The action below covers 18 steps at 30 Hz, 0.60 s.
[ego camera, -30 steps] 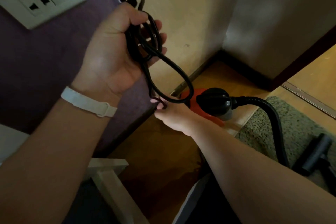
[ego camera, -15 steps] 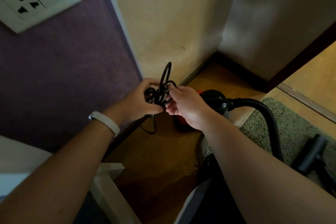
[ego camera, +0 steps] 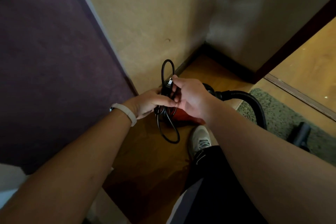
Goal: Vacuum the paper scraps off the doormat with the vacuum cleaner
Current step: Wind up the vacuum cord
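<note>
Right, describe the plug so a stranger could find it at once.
Start at the wall corner, where a red vacuum sits. Over it the left hand and right hand hold a bundle of black cord. The plug is at the bundle's top by the right hand's fingertips: the only part with pale metal prongs.

— What sort of place are you in?
— A home, right at a doorway. The speckled doormat [ego camera: 283, 112] lies on a wooden floor [ego camera: 145, 160], with a threshold strip [ego camera: 298, 96] just beyond it.
— Anything else?
— Left of the doormat, cream walls [ego camera: 145, 14] meet in a corner above dark skirting [ego camera: 227, 63]. My small red vacuum cleaner [ego camera: 183, 116] sits beside the doormat.
</note>
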{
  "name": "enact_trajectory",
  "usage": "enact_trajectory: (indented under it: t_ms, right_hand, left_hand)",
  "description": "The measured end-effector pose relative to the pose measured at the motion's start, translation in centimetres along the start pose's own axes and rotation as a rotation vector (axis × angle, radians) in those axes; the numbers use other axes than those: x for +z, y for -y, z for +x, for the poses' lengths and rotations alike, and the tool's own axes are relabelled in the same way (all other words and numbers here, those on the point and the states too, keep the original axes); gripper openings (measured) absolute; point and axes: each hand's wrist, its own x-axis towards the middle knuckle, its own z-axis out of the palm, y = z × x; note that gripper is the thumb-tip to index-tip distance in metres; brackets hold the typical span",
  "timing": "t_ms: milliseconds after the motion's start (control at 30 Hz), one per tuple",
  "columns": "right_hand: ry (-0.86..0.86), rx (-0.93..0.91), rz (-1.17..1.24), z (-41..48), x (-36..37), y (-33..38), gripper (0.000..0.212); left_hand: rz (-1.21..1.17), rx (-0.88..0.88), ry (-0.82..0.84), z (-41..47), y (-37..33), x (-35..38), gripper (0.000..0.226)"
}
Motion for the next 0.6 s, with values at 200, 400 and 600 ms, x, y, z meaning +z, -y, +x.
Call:
enact_trajectory:
  t_ms: [200,400,600]
  right_hand:
    - [0.037,-0.109,-0.197,1.3,-5.8,1.4,0.036]
    - [-0.017,-0.201,-0.165,4.2,-12.0,0.9,0.017]
    - [-0.169,-0.18,-0.38,8.4,-19.2,-1.0,0.016]
  left_hand:
    - [-0.047,0.024,-0.141,3.7,-0.4,2.8,0.016]
    - [0.179,0.004,-0.431,10.2,-0.7,5.0,0.012]
    - [0.794,0.062,-0.508,18.2,-1.4,6.3,0.039]
